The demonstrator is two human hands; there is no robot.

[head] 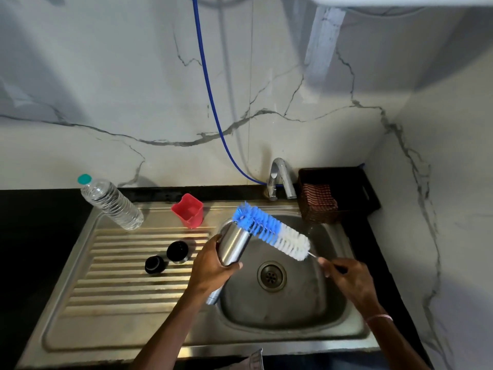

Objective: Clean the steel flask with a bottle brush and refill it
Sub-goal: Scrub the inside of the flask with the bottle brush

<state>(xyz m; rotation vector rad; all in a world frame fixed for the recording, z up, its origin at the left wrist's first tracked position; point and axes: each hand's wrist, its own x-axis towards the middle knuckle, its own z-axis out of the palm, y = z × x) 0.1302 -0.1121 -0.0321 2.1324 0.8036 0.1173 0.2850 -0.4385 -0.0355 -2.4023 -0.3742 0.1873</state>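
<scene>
The steel flask (234, 245) is gripped in the left hand (210, 268), tilted over the sink basin (266, 313) left edge. The bottle brush (269, 231) is pinched by its handle in the right hand (344, 276), bristles at the flask mouth

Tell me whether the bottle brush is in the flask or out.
Out: the whole bristle head of the bottle brush shows outside the steel flask, blue tip by its rim.

Your steel flask (234, 247) is smooth brushed metal with a soft sheen. The bottle brush (269, 231) carries blue and white plastic-looking bristles on thin wire. The sink (293, 313) is dull, scuffed steel. The water bottle (112, 204) is clear ribbed plastic, the cup (188, 212) glossy red plastic.
</scene>
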